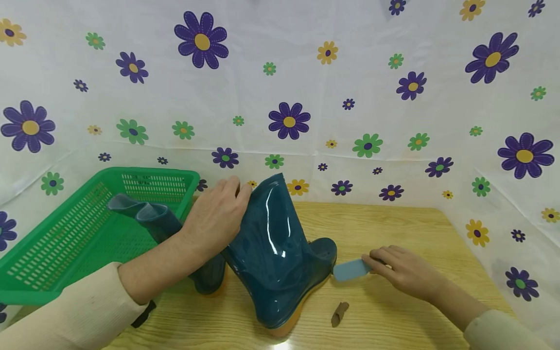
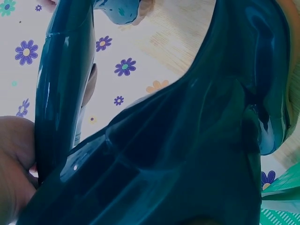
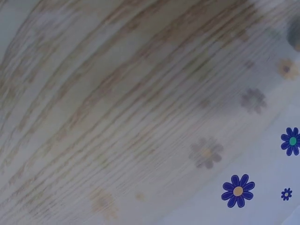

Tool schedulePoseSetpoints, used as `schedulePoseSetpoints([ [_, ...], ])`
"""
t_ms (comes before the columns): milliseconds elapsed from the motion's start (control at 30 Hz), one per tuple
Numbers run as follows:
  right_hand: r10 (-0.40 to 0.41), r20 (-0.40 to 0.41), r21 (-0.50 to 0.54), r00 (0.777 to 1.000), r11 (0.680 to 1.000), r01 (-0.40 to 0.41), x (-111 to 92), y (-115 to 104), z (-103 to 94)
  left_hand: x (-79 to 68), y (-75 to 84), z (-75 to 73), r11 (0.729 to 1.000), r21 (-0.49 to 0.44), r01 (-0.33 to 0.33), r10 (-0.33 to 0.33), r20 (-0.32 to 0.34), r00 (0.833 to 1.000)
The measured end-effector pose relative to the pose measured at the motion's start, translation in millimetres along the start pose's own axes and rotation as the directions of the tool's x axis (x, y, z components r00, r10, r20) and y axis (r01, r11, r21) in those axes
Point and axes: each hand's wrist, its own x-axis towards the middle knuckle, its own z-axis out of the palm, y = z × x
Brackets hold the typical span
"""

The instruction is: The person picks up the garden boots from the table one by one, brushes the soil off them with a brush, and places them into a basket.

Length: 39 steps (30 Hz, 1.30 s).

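Note:
A glossy dark teal rain boot (image 1: 267,243) with an orange sole stands tilted on the table, its toe to the right. My left hand (image 1: 218,214) grips it by the upper shaft; in the left wrist view, the hand (image 2: 14,168) shows at the shaft's edge. My right hand (image 1: 402,270) pinches a light-blue, flat, rectangular piece (image 1: 351,270) with a dark part under the fingers. The piece's far end is at the boot's toe; whether they touch, I cannot tell. A second teal boot (image 1: 210,277) leans left behind my left forearm, its shaft over the basket. The right wrist view shows no hand.
A green plastic basket (image 1: 57,291) with slotted sides stands at the left. A small brown rolled piece (image 1: 339,314) lies on the wooden table (image 1: 393,321) near the boot. Something black (image 1: 144,315) lies below my left forearm. Flower-printed white cloth (image 1: 245,87) surrounds the table.

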Motion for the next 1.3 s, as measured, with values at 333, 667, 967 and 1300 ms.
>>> schedulePoseSetpoints([
  [333,-0.077,-0.030,0.014,0.997,0.997,0.077,11.0,-9.7,8.0,-0.2,-0.1,0.8,1.000,-0.005,0.007,-0.007,0.009,1.000],
  [667,0.020,-0.016,-0.094,1.000,0.995,-0.021,-2.6,3.8,3.9,0.6,0.9,1.5,1.000,-0.007,-0.006,0.005,-0.007,1.000],
  [967,-0.003,-0.059,-0.032,0.998,0.999,0.001,-2.5,3.7,0.8,1.6,0.6,1.7,1.000,0.009,-0.005,0.005,0.002,1.000],
  [1300,-0.003,0.010,-0.080,1.000,0.997,0.003,2.2,-0.4,5.8,1.5,1.7,2.8,1.000,0.011,-0.014,0.014,-0.001,1.000],
])
